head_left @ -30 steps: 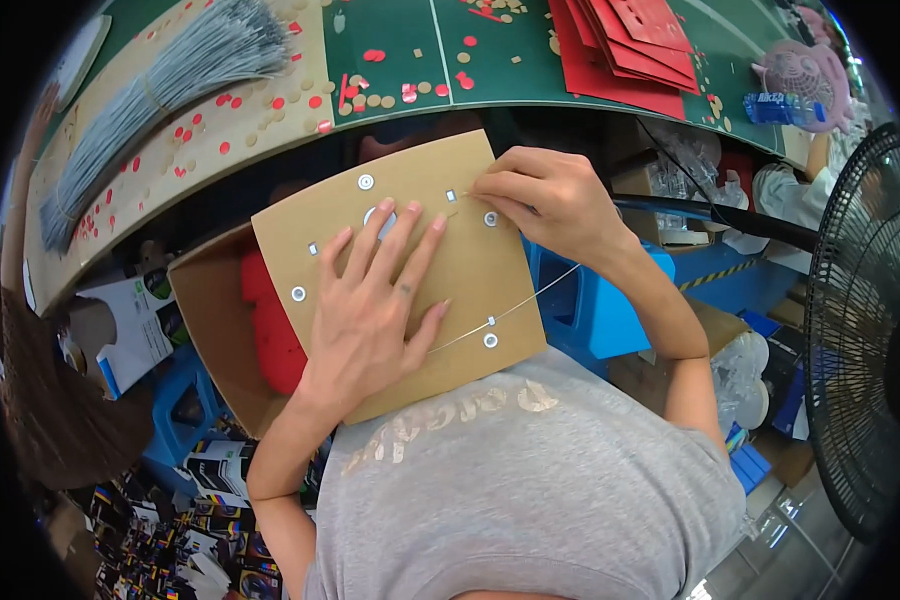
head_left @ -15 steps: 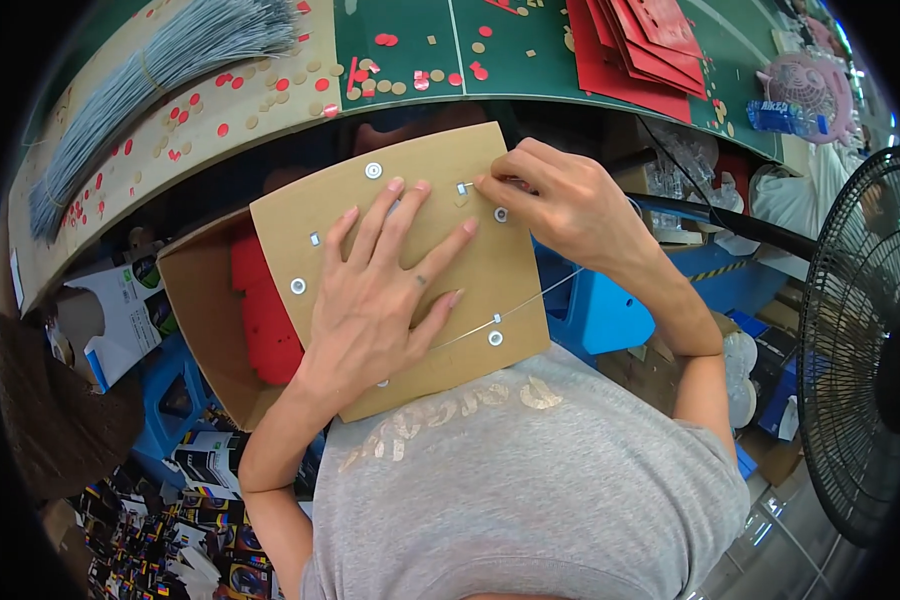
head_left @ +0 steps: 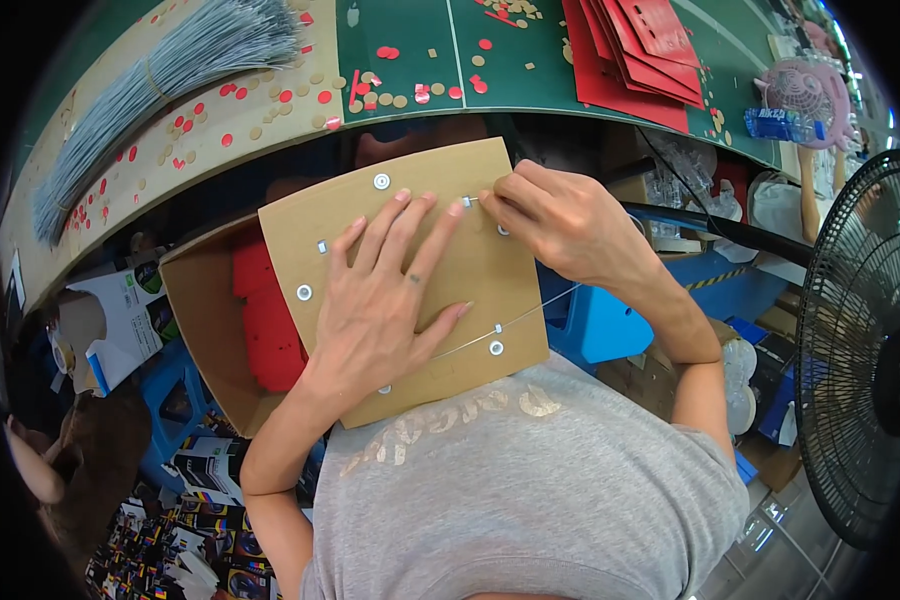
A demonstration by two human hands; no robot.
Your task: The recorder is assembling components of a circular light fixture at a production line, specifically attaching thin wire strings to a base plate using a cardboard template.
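We've got the brown board (head_left: 460, 290) before the person's chest, nearly square, far edge slanting up rightward. The wire (head_left: 542, 305) runs lengthwise up and right across it. The left hand (head_left: 375, 300) lies flat, fingers spread; the right hand (head_left: 560, 215) pinches the wire's end beside a clip (head_left: 467, 202). Leftward, we see a carton (head_left: 195, 320) holding red sheets (head_left: 272, 325).

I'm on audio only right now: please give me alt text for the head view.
A person's left hand lies spread on a brown cardboard panel while the right hand pinches a thin wire near the panel's upper right. An open box at left holds red pieces; a green table lies beyond.
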